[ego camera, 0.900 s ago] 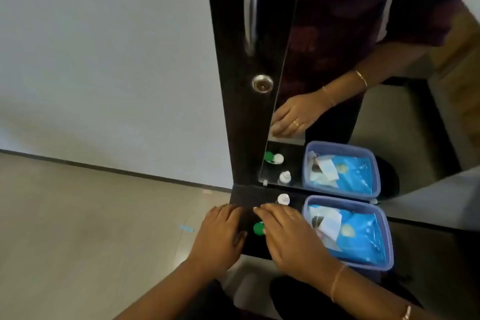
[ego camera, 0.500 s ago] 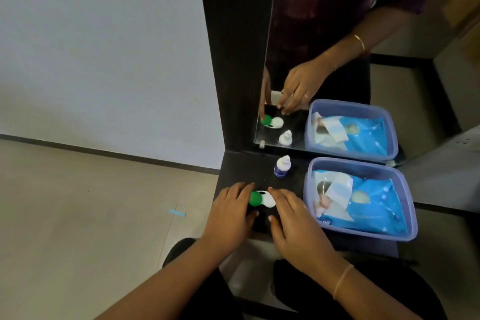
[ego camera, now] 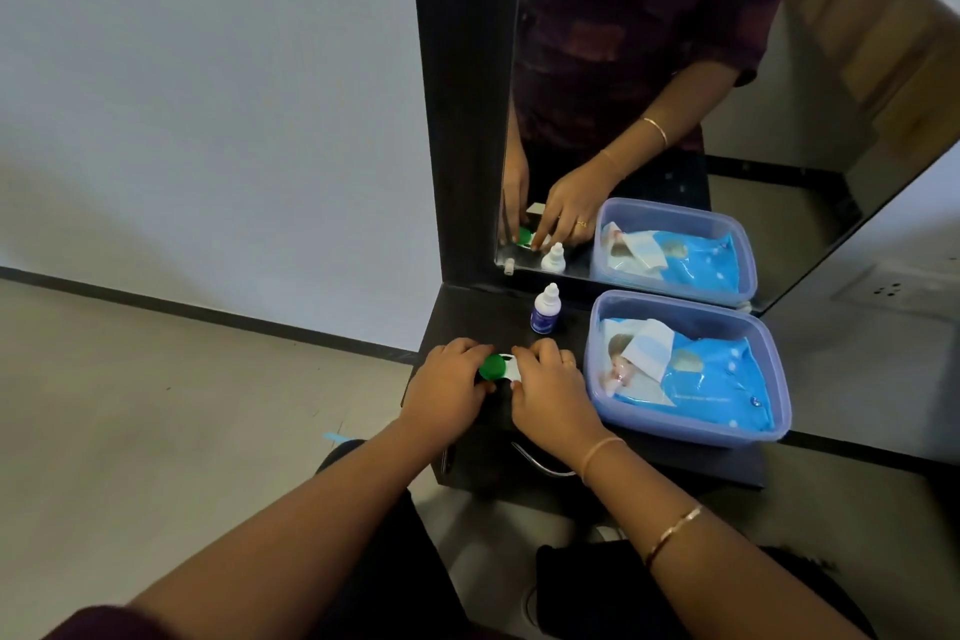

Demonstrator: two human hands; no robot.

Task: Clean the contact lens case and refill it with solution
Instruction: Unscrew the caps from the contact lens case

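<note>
Mirror (ego camera: 675,68) stands behind the blue tub (ego camera: 675,300), dark shelf (ego camera: 467,322) under tub. Left of tub: left hand (ego camera: 447,392) fingers curled round green end, right hand (ego camera: 553,395) fingers curled over white end of the lens case (ego camera: 497,368). Solution bottle (ego camera: 544,309) upright just left of tub. Case on shelf, left of tub

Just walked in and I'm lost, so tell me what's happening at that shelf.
A person is at a dark shelf under a mirror, both hands on the contact lens case. The left hand grips its green-capped end; the right hand holds the white end. The solution bottle stands upright just behind, untouched, beside a plastic tub holding a blue pack.
</note>
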